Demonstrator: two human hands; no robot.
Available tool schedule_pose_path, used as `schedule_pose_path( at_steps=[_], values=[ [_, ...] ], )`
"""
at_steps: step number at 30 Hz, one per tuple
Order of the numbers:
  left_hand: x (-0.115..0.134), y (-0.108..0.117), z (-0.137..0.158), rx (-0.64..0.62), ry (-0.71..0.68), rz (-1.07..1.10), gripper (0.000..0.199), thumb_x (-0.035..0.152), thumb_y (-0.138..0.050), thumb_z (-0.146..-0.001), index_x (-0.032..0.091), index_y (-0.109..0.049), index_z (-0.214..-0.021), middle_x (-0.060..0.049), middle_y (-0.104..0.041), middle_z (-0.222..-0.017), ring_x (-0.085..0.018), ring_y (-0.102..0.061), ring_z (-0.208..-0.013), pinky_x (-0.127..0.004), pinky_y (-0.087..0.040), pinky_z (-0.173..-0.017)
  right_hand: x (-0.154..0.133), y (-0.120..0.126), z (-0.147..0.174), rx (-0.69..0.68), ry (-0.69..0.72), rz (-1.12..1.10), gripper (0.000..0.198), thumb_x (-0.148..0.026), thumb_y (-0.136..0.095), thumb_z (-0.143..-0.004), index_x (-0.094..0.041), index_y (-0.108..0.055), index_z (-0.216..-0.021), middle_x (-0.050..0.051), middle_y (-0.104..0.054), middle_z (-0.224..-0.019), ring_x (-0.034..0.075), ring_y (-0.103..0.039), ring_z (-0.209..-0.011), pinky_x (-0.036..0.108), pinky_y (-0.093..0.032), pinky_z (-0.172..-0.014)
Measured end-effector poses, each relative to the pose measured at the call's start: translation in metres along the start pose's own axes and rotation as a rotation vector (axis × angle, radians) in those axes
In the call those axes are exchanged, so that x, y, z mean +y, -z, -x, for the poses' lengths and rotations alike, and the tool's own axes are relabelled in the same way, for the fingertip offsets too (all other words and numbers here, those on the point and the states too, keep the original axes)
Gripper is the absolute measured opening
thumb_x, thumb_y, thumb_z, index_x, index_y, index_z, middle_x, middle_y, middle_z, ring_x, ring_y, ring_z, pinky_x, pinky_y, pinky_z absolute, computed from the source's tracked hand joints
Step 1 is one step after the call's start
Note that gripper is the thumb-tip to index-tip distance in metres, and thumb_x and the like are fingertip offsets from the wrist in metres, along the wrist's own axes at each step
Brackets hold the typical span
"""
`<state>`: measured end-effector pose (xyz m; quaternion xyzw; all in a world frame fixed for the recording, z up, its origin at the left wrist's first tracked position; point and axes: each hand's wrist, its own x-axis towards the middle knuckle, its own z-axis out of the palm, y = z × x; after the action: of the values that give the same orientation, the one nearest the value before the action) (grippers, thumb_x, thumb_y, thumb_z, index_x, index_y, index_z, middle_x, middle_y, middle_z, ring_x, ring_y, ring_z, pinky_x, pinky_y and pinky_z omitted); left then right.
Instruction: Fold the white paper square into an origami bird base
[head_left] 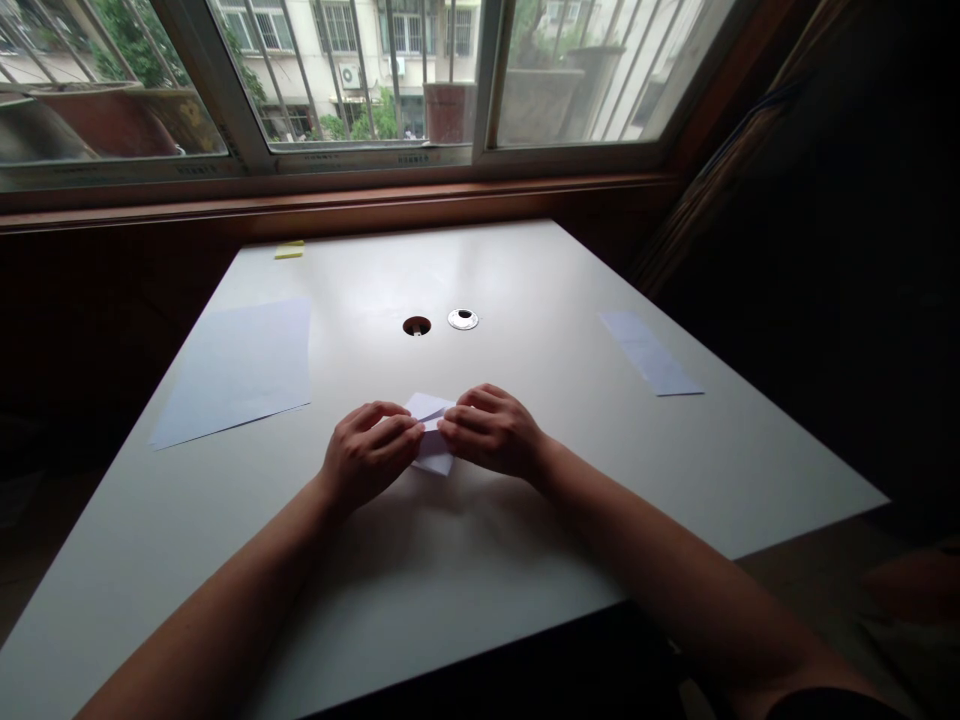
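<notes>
Between my two hands is a small piece of folded white paper, held just over the near middle of the white table. My left hand pinches its left side with thumb and fingers. On the opposite side, my right hand grips the paper with bent fingers. The fingertips of both hands almost meet across its middle. One folded corner points away from me and another hangs toward me; the fingers cover much of the rest.
A large white sheet lies at left, and a narrow paper strip at right. Yellow sticky notes sit near the far left corner. Beyond my hands are a round cable hole and a round cover. A window stands behind the table.
</notes>
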<state>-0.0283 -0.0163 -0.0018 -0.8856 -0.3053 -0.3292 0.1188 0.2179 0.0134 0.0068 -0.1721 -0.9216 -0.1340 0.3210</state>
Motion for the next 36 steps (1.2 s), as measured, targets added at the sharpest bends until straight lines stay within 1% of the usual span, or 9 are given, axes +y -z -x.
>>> schedule_pose_path(
  at_steps=[7,12,17,19,23,26,32,36],
  values=[
    [-0.005,0.004,0.001,0.018,0.01,-0.02,0.022,0.016,-0.068,-0.086,0.025,-0.068,-0.105,0.0,-0.075,-0.094,-0.02,-0.066,-0.093,-0.034,-0.055,-0.075,0.012,0.008,0.01,0.011,-0.028,-0.028,0.011,-0.023,-0.06,-0.093,-0.023,-0.063,-0.104,0.002,-0.07,-0.093,0.017,-0.057,-0.086,0.034,-0.044,-0.075],
    [-0.006,0.003,0.001,0.019,0.008,-0.019,0.021,0.016,-0.068,-0.085,0.025,-0.068,-0.105,-0.001,-0.075,-0.094,-0.02,-0.066,-0.092,-0.034,-0.056,-0.075,0.014,0.008,0.014,0.015,-0.057,-0.047,0.014,-0.022,-0.061,-0.092,-0.023,-0.064,-0.105,0.002,-0.071,-0.096,0.018,-0.058,-0.087,0.035,-0.045,-0.076],
    [-0.007,0.002,0.002,0.046,0.022,-0.006,0.021,0.015,-0.068,-0.086,0.025,-0.067,-0.104,-0.001,-0.075,-0.095,-0.02,-0.067,-0.092,-0.035,-0.057,-0.078,0.015,0.006,0.016,0.025,-0.13,-0.063,0.023,-0.025,-0.065,-0.091,-0.023,-0.064,-0.114,0.004,-0.071,-0.102,0.018,-0.058,-0.09,0.035,-0.047,-0.076],
    [-0.007,0.002,0.001,0.053,0.018,0.006,0.023,0.015,-0.069,-0.085,0.026,-0.067,-0.106,-0.001,-0.075,-0.095,-0.02,-0.066,-0.092,-0.035,-0.057,-0.078,0.015,0.004,0.016,0.025,-0.141,-0.066,0.023,-0.025,-0.065,-0.091,-0.023,-0.064,-0.114,0.004,-0.071,-0.101,0.018,-0.058,-0.091,0.035,-0.047,-0.076],
    [-0.005,0.002,0.0,0.053,0.007,0.032,0.027,0.014,-0.071,-0.084,0.026,-0.066,-0.108,-0.001,-0.075,-0.095,-0.019,-0.066,-0.092,-0.034,-0.057,-0.078,0.013,0.001,0.015,0.025,-0.133,-0.072,0.017,-0.023,-0.064,-0.092,-0.023,-0.065,-0.109,0.003,-0.07,-0.099,0.018,-0.058,-0.089,0.034,-0.046,-0.075],
    [-0.004,0.002,-0.001,0.044,0.001,0.031,0.026,0.016,-0.07,-0.085,0.026,-0.067,-0.108,-0.001,-0.074,-0.096,-0.019,-0.066,-0.094,-0.034,-0.056,-0.079,0.011,-0.001,0.013,0.025,-0.112,-0.075,0.013,-0.022,-0.064,-0.092,-0.023,-0.065,-0.105,0.002,-0.07,-0.097,0.017,-0.057,-0.088,0.033,-0.045,-0.073],
    [-0.002,0.001,-0.003,-0.009,-0.004,-0.035,0.024,0.019,-0.068,-0.087,0.027,-0.067,-0.11,-0.002,-0.073,-0.103,-0.022,-0.064,-0.1,-0.038,-0.056,-0.081,0.005,-0.002,0.008,0.009,-0.049,-0.073,0.013,-0.024,-0.063,-0.093,-0.023,-0.065,-0.105,0.002,-0.069,-0.094,0.017,-0.057,-0.086,0.034,-0.044,-0.073],
    [0.002,0.002,-0.004,-0.02,-0.019,-0.104,0.021,0.016,-0.065,-0.088,0.025,-0.068,-0.106,-0.003,-0.073,-0.1,-0.022,-0.063,-0.094,-0.037,-0.055,-0.076,0.002,-0.004,0.004,-0.016,-0.039,-0.05,0.01,-0.024,-0.059,-0.095,-0.023,-0.065,-0.104,0.003,-0.068,-0.093,0.017,-0.056,-0.087,0.034,-0.043,-0.074]
  ],
)
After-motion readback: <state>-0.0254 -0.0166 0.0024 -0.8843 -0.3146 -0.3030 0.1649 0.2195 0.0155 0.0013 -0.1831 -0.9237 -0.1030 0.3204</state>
